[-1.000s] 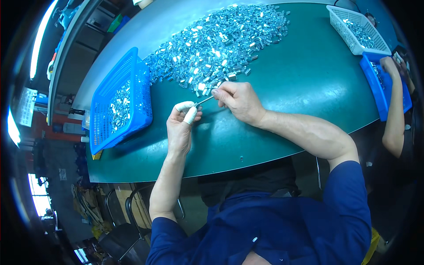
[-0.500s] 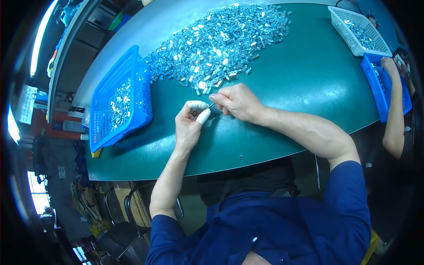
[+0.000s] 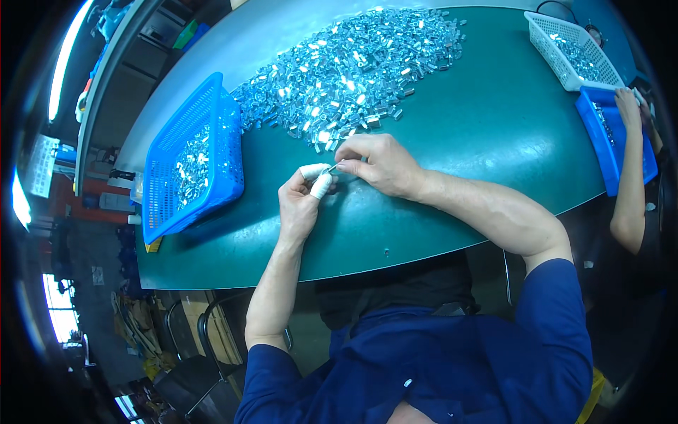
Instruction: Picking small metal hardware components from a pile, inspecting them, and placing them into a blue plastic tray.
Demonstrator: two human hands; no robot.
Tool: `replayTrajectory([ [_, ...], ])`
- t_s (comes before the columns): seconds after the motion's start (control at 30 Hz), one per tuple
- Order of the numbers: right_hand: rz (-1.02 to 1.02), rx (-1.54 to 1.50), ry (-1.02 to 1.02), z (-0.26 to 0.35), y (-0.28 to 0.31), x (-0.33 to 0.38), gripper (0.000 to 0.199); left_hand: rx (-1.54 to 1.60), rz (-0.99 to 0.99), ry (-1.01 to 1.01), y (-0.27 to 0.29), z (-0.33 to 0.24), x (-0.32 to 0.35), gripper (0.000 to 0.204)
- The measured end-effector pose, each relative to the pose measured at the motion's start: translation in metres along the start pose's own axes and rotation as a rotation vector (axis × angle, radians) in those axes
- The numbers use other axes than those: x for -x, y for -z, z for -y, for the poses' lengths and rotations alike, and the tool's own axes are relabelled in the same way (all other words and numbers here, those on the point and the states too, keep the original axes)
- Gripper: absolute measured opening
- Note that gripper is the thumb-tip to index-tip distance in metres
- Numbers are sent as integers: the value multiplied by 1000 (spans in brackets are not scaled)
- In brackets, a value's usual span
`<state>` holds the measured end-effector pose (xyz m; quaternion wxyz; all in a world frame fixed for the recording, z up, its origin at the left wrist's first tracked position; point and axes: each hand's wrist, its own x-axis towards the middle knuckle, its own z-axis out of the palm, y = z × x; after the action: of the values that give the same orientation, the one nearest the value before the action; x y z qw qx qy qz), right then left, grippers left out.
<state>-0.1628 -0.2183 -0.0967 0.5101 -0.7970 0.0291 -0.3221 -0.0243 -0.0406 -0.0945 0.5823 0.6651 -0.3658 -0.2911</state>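
Note:
Near the front edge of the large heap of shiny metal pieces (image 3: pixel 339 78), my two hands meet over the green table top (image 3: pixel 459 162). White coverings wrap the thumb and forefinger of my left hand (image 3: pixel 300 205), which pinch a small silver metal part (image 3: pixel 328 169). From the right, my right hand (image 3: pixel 387 167) has its thumb and curled forefinger closed on a thin metal piece (image 3: pixel 339 165) that meets this part. The fingertips hide most of both, so their exact kind cannot be made out.
To the left stands a tilted blue plastic basket (image 3: pixel 229 152) with metal pieces inside. At the far right are a white basket (image 3: pixel 558 53) of similar pieces and a blue tray (image 3: pixel 607 169). Another person's hand (image 3: pixel 627 109) reaches over that tray.
My right thumb and forefinger have shifted their grip, the thumb now lying straighter along the thin piece. My left hand has tilted slightly. The other person's hand has moved a little.

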Motion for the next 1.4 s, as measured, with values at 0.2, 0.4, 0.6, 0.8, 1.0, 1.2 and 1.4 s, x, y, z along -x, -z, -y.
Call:
replayTrajectory([
  [0.2, 18, 123, 5, -2, 0, 3, 21, -114, -51, -105, -8, 4, 4, 23],
  [0.4, 149, -142, -376, 3, 0, 4, 39, -475, -77, -348, -9, -13, 5, 20],
  [0.6, 59, -313, -388, -6, -2, 2, 48, -716, -144, -526, 26, -43, 7, 18],
  [0.8, -132, -236, -414, -3, 8, -4, 46, -1387, -661, -776, 124, -116, -15, 26],
  [1.0, -106, -216, -399, -2, 6, -2, 45, -914, -272, -395, 73, -68, -38, 24],
  [1.2, -109, -260, -377, -4, 1, -3, 44, -1000, -167, -156, 20, -23, -66, 24],
  [1.4, -100, -220, -377, -7, 2, -1, 37, -659, -47, -304, 22, -12, -39, 22],
])
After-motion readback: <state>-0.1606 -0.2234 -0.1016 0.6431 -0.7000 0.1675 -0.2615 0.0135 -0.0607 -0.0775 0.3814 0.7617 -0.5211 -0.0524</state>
